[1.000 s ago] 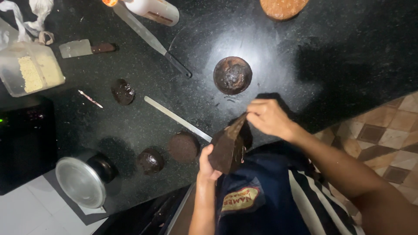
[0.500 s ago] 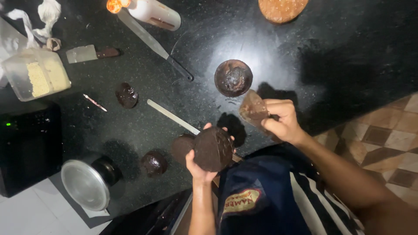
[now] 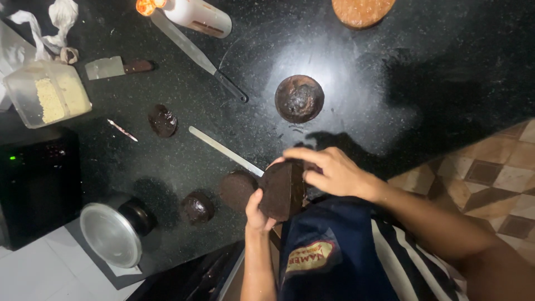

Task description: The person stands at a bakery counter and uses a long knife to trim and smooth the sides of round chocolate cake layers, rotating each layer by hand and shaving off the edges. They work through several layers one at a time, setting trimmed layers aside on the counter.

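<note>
A clear plastic tub [image 3: 47,97] of pale crumbs sits far left, beside a white bottle [image 3: 198,17].

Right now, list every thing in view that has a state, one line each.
Left hand: gripping the dark cake piece from below.
Right hand: fingers on the piece's top edge.
Dark cake piece: held on edge, off the counter.
Round dark cake: lying flat, untouched.
Plastic tub: open, part filled with pale crumbs.
White bottle: lying on its side.
Long spatula: lying flat.
</note>
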